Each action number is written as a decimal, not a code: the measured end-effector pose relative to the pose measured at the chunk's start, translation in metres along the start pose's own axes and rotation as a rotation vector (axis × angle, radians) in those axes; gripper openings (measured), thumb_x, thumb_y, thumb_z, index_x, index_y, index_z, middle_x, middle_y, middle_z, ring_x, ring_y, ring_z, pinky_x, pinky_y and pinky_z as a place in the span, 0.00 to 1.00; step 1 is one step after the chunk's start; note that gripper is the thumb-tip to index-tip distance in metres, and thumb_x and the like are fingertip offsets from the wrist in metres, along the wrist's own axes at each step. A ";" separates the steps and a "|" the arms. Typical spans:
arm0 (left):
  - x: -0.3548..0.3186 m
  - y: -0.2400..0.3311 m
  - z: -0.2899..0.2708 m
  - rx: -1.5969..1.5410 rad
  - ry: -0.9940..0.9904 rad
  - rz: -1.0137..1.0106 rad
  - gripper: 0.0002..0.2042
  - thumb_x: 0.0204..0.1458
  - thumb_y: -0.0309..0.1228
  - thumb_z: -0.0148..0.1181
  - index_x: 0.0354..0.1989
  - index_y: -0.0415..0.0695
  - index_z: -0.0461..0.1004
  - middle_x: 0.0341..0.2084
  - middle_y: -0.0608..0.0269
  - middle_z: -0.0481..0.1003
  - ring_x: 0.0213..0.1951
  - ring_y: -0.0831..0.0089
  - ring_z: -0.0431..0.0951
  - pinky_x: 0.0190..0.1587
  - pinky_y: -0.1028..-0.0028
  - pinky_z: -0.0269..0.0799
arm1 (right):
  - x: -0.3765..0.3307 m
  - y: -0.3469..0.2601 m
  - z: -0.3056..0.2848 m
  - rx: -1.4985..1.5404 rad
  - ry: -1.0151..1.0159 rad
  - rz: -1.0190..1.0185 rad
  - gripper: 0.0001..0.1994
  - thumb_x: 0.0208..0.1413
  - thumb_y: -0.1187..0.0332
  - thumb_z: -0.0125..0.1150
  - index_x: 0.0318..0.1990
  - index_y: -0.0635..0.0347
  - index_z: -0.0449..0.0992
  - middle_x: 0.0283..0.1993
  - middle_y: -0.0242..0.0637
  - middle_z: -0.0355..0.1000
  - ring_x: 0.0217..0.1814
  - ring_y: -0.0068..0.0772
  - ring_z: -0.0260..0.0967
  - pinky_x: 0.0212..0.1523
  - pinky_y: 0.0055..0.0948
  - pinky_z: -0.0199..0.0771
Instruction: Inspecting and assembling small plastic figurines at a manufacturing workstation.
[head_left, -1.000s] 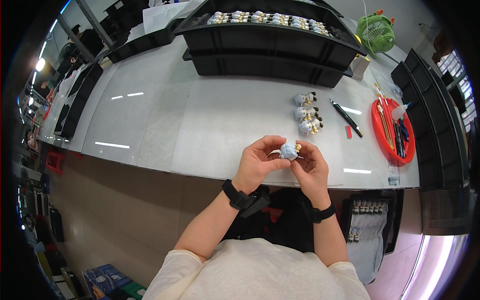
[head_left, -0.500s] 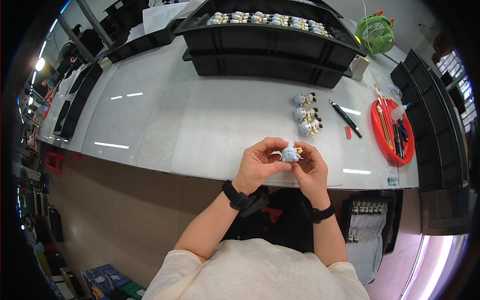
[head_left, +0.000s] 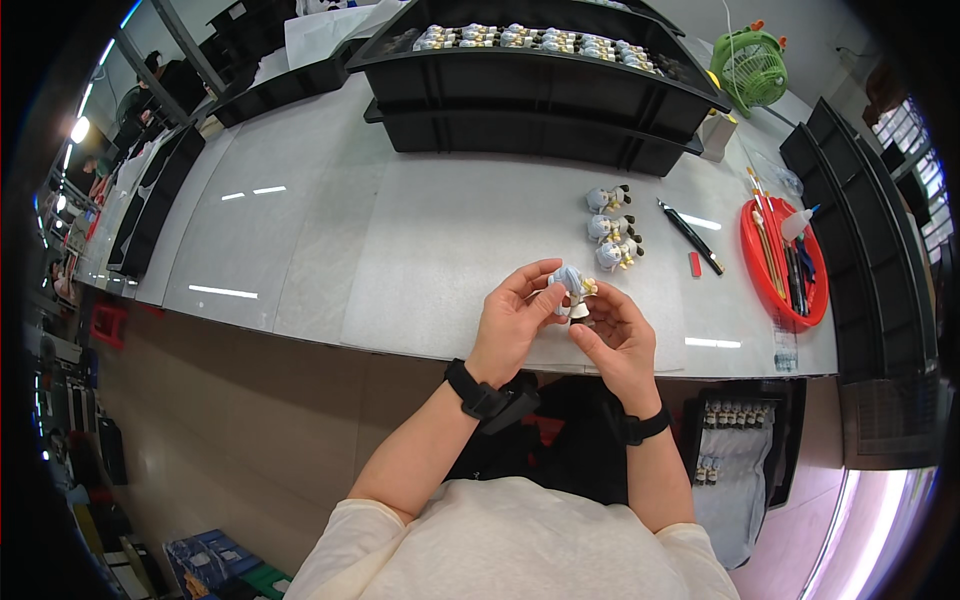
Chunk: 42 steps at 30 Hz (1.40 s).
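Observation:
A small figurine (head_left: 568,283) with pale blue-grey hair, a white body and a yellow detail is held upright above the near edge of the table. My left hand (head_left: 515,318) pinches its head and side between thumb and fingers. On the other side, my right hand (head_left: 622,335) curls round its lower part, the thumb close to the dark feet and the fingertips partly behind it. Three similar figurines (head_left: 610,228) lie in a column on the table just beyond my hands.
Stacked black bins (head_left: 540,105) with rows of figurines stand at the back. To the right are a black pen-like tool (head_left: 690,237), a red block (head_left: 695,264), a red basket (head_left: 750,280) of brushes and a green fan (head_left: 750,70). A figurine tray (head_left: 735,500) sits below the table, right.
The figurine has been turned from lying sideways to upright, its head now up and its feet showing. My left fingers have shifted up and left; my right thumb has moved down slightly.

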<state>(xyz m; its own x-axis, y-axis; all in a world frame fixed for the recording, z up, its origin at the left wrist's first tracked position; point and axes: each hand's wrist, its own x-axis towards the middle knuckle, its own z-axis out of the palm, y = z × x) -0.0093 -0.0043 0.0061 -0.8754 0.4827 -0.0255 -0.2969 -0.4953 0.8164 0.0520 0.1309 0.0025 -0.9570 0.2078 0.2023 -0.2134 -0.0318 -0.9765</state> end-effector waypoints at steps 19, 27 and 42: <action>0.005 0.009 -0.007 -0.228 -0.003 -0.128 0.18 0.55 0.21 0.39 0.56 0.42 0.56 0.41 0.55 0.69 0.41 0.73 0.72 0.44 0.77 0.72 | -0.001 -0.006 -0.008 0.146 -0.097 0.016 0.24 0.46 0.77 0.57 0.53 0.64 0.60 0.42 0.38 0.67 0.42 0.26 0.66 0.44 0.24 0.67; 0.005 0.011 -0.016 -0.410 -0.004 -0.182 0.17 0.55 0.20 0.39 0.54 0.40 0.57 0.42 0.51 0.67 0.40 0.72 0.73 0.43 0.80 0.74 | -0.003 -0.006 -0.007 0.142 -0.086 0.032 0.23 0.47 0.77 0.57 0.53 0.64 0.61 0.42 0.38 0.67 0.41 0.25 0.66 0.44 0.24 0.67; 0.006 0.011 -0.017 -0.445 -0.013 -0.192 0.15 0.55 0.21 0.40 0.53 0.39 0.58 0.41 0.53 0.69 0.39 0.70 0.74 0.42 0.79 0.75 | -0.002 -0.006 -0.007 0.134 -0.087 0.020 0.22 0.48 0.75 0.56 0.52 0.65 0.61 0.41 0.38 0.68 0.42 0.25 0.66 0.44 0.24 0.67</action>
<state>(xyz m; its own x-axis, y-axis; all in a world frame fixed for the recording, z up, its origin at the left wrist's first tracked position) -0.0239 -0.0189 0.0048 -0.7850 0.6030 -0.1420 -0.5892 -0.6559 0.4718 0.0568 0.1378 0.0070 -0.9734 0.1206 0.1946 -0.2131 -0.1665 -0.9627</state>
